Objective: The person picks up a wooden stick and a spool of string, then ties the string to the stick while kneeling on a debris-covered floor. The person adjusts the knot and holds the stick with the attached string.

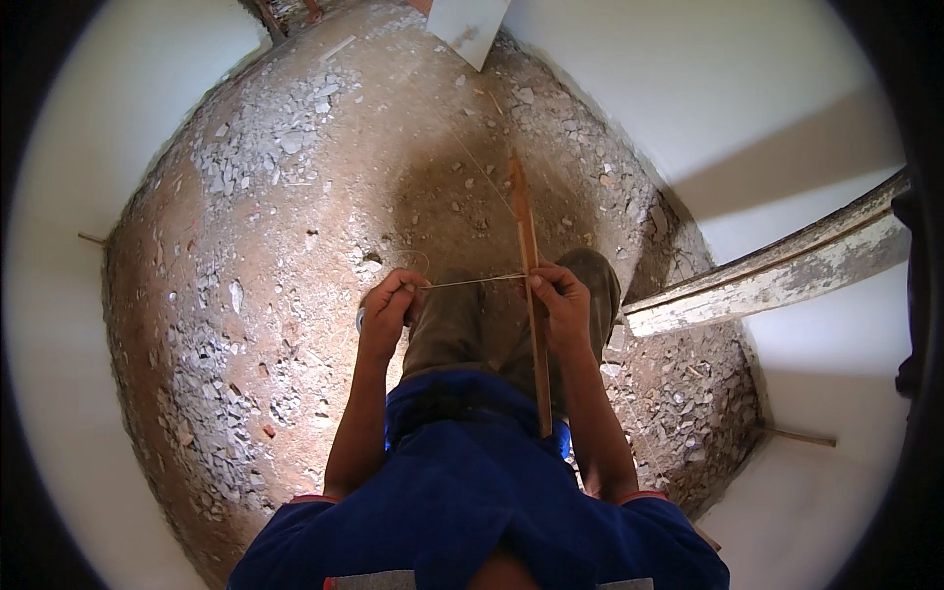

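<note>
My left hand is closed in a pinch on a thin pale string, which is pulled taut across to my right hand. That hand grips a long narrow wooden strip with thumb and fingers, where the string meets the wood. The strip runs from ahead of my knees back to my waist. Another fine length of string slants away over the ground beyond it, and a loose loop curls above my left hand. Something pale and rounded shows at my left wrist; its kind is unclear.
Broken rubble lies over the dirt floor on the left, with more at the right. A worn, paint-flaked beam juts in from the right. At the far end leans a white panel. Pale walls enclose the floor.
</note>
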A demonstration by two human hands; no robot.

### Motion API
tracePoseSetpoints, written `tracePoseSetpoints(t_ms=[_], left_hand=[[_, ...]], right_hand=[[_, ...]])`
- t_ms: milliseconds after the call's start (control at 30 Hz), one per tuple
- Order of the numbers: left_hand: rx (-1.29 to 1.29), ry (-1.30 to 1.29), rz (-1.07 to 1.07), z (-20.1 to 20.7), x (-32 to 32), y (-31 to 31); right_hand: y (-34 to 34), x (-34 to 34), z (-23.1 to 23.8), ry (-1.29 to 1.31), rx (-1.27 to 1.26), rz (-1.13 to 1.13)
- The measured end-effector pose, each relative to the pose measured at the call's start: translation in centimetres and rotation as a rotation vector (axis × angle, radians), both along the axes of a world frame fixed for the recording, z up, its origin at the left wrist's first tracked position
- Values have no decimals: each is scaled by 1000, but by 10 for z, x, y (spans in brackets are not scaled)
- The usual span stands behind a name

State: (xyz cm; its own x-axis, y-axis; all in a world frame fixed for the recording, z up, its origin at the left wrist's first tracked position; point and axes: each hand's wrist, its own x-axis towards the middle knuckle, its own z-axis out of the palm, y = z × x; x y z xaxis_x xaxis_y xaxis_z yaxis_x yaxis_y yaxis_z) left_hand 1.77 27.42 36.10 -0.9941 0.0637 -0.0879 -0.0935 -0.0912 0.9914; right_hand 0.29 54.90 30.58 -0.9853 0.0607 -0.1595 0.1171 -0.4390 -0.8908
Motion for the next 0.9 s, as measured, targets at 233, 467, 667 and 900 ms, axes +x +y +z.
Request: tracePoseSetpoints(t_ms=[233,467,667,900], left_hand=[[489,-55,109,-13,5,32],[923,-215,-10,-22,10,64],[457,-328,-81,-8,12,71],[-328,45,-100,-5,1,84]], right_hand=[[4,9,11,14,-38,33],[-6,11,18,12,109,-25],[-3,13,15,32,67,-59],[2,14,11,66,-22,-57]])
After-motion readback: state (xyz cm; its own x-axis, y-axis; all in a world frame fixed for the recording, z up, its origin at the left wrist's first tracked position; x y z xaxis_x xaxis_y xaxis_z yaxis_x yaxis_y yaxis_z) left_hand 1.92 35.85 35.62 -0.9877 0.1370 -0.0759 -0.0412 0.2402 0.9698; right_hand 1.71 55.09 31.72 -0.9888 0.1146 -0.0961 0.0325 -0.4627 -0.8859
